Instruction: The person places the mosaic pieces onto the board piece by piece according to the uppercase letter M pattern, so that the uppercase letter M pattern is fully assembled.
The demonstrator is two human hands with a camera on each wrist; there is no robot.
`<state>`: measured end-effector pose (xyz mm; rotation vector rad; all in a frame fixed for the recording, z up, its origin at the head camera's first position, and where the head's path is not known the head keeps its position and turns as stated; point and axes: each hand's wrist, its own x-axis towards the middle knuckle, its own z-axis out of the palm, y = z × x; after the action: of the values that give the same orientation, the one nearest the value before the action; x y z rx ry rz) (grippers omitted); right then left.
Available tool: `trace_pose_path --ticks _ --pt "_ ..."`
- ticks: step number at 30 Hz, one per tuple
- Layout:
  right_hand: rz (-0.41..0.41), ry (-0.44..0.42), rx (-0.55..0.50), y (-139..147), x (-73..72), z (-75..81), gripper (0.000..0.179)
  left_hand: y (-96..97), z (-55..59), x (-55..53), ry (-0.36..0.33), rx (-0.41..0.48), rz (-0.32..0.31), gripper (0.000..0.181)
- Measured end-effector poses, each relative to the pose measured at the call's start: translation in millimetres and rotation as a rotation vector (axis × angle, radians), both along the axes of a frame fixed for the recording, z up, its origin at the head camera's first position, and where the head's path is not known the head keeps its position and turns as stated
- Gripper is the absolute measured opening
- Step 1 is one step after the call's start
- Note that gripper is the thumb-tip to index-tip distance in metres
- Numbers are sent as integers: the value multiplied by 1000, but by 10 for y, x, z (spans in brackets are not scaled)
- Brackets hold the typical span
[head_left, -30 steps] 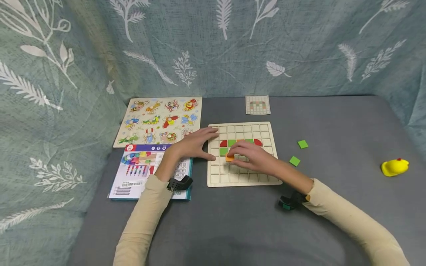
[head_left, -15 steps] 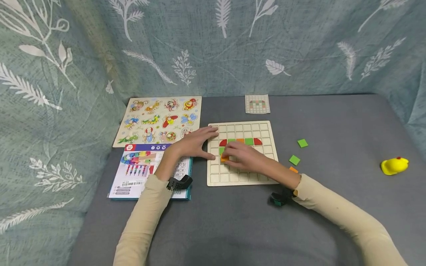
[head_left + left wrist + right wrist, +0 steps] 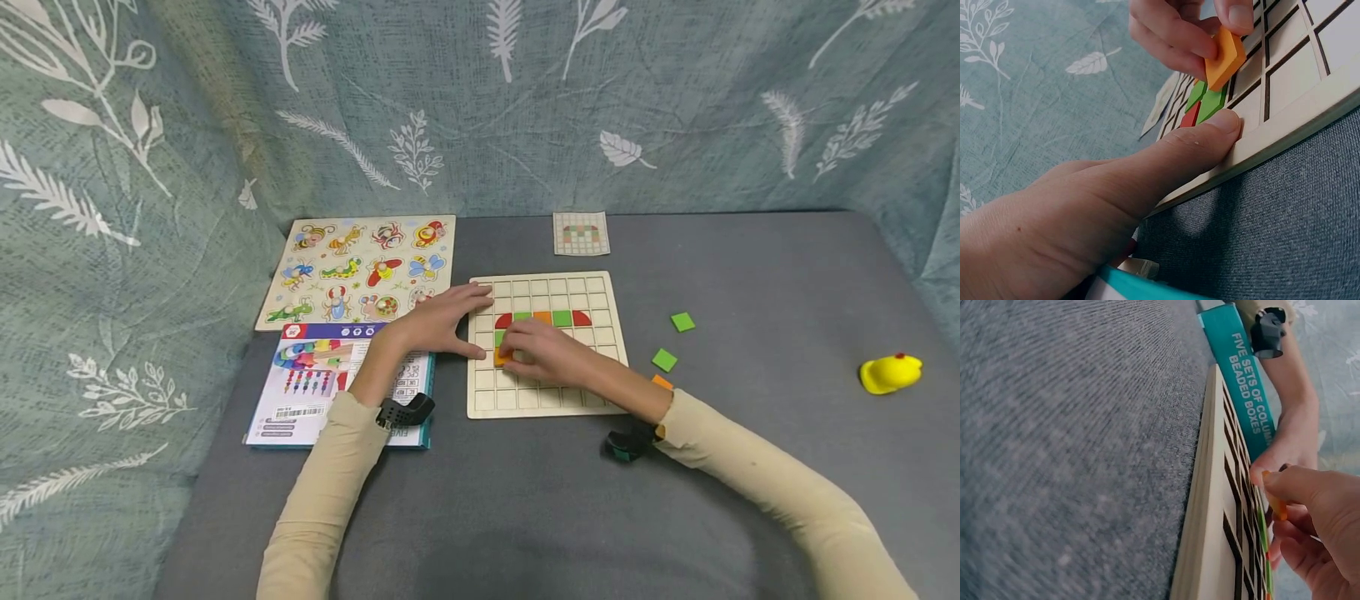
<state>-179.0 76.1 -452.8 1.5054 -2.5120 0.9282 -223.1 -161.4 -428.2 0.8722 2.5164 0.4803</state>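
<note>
I see the right hand point(image 3: 551, 354) pinching an orange square tile point(image 3: 1225, 60) between thumb and fingers, tilted just above the wooden grid board point(image 3: 555, 404). Over the last second it has shifted toward the board's left edge — the tile is now just below a green square tile point(image 3: 499, 337), so I judge it lined up with that column but not yet seated. The left hand point(image 3: 438, 322), fingers spread wide, has stayed at the board's left edge. Off the right edge I count two loose green tiles point(image 3: 682, 322) — plus a loose orange tile point(image 3: 662, 382), newly uncovered by the right forearm point(image 3: 630, 392). The pattern card point(image 3: 581, 233) lies near the table's point(image 3: 720, 267) far edge.
</note>
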Motion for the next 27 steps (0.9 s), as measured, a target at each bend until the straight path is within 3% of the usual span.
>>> trace_pose_path --ticks 16,27 --pt "11 73 40 -27 -24 -45 7 10 6 11 -1 5 -1 90" --pt "126 109 98 -40 -90 79 4 11 7 1 2 12 -2 89"
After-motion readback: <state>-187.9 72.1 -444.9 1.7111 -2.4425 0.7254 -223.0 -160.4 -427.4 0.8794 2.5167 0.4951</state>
